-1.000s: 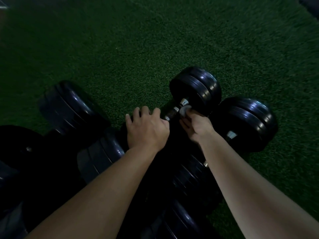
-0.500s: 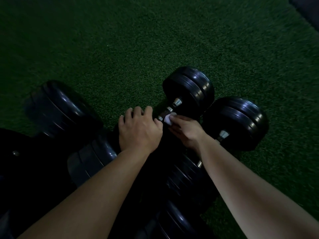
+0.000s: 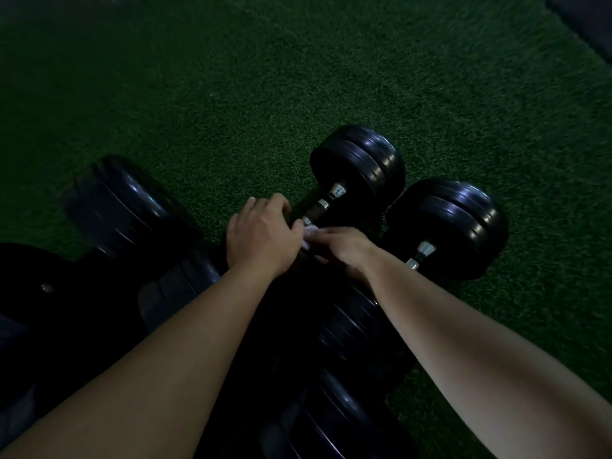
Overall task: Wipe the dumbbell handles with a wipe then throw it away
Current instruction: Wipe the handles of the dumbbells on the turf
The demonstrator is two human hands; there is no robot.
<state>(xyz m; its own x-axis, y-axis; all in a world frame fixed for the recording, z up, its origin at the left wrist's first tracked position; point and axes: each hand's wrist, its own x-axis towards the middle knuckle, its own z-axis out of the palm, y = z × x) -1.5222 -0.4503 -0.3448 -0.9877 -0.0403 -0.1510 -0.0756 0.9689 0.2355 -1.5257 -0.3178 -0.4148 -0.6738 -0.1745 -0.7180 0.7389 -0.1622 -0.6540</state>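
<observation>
Centre frame: right hand (image 3: 344, 248) grip pinches crumpled white wipe (image 3: 309, 234) on chrome handle (image 3: 319, 207) of black round-plated dumbbell (image 3: 361, 160); left hand (image 3: 261, 236) grip curled over its near end.

The view was dim and underexposed; small highlights glinted on the black dumbbell plates (image 3: 371, 157), as from light overhead; the lower left lay in near-black shadow; the turf (image 3: 430, 94) smeared and curved toward the corners; fine detail was soft, grainy.

Green turf (image 3: 198, 77) all around; darker flooring (image 3: 591, 24) at far-right corner
</observation>
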